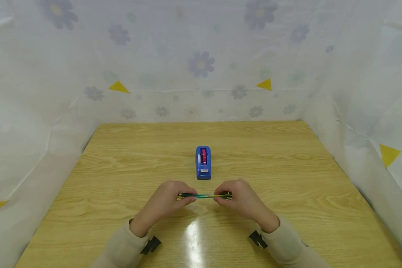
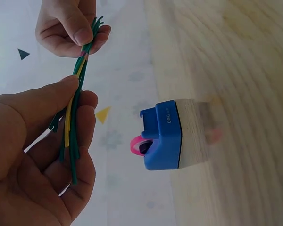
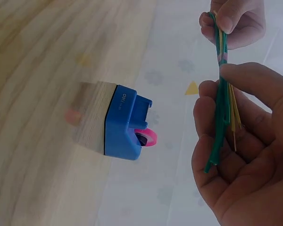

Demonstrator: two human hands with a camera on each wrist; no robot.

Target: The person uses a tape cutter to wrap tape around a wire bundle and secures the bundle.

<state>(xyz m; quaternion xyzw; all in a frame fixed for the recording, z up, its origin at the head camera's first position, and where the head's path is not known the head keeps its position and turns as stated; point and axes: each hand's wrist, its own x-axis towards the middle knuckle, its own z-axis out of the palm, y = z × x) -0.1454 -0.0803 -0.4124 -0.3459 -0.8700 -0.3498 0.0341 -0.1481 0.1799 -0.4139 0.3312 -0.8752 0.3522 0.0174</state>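
Note:
A bundle of thin green and yellow strips, like twist ties [image 1: 206, 195], is stretched level between both hands above the table. My left hand [image 1: 169, 197] pinches one end between thumb and fingers, and my right hand [image 1: 239, 197] pinches the other. Around the bundle's middle runs a narrow pink band [image 3: 222, 57], seen between the two thumbs in the right wrist view. Loose strip ends [image 2: 74, 160] fan out over the left palm in the left wrist view. Just beyond the hands stands a blue tape dispenser [image 1: 203, 175] holding a pink tape roll [image 1: 204, 155].
The wooden table [image 1: 147, 149] reaches back to a pale flowered sheet [image 1: 201, 37], which also hangs at both sides. Yellow triangles [image 1: 264, 85] are on the sheet. A dark strap [image 1: 150, 245] sits by the left sleeve, another [image 1: 258, 239] by the right.

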